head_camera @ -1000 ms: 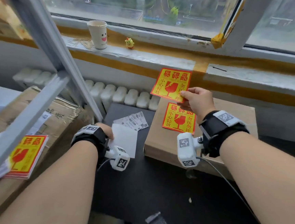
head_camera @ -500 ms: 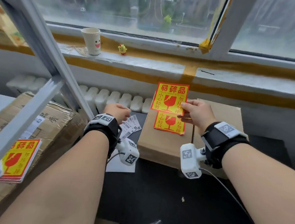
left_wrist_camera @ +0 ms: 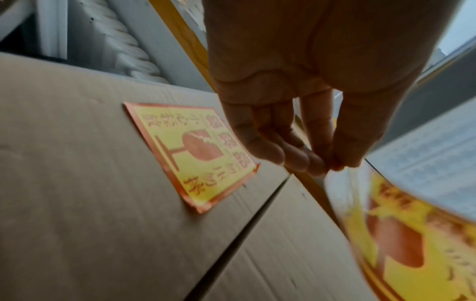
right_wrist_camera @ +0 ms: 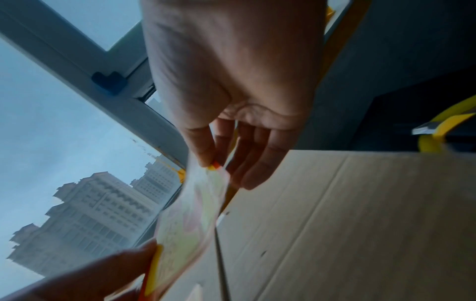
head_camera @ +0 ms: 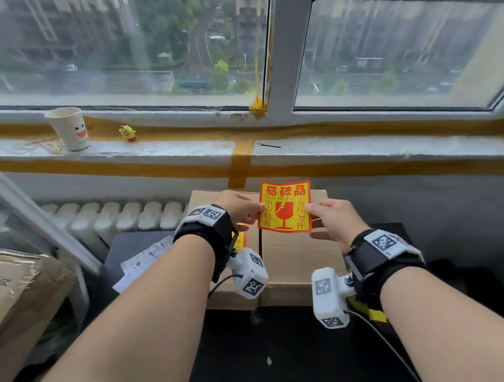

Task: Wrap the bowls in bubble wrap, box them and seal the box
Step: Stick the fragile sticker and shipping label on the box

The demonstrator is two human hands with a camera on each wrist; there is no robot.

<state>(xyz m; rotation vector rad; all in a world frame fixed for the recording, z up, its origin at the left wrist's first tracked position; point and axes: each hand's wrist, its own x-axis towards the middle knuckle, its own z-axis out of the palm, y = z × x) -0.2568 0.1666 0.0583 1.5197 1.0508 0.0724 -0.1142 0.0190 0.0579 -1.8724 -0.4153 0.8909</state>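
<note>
Above closed box (head_camera: 297, 255), both hands pinching sticker (head_camera: 285, 204) L/R edges.

A wide window (head_camera: 130, 34) fills the top of the frame, its white mullion (head_camera: 283, 50) just right of center, with grey daylight and blurred tower blocks outside. Yellow tape (head_camera: 240, 165) crosses the pale sill (head_camera: 370, 149). A white radiator (head_camera: 114, 218) sits at center left. A black tabletop (head_camera: 275, 360) spans the bottom.

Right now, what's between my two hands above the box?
The fragile sticker, pinched at its edges by the left hand and right hand, held above the box. The head view shows it best.
</note>
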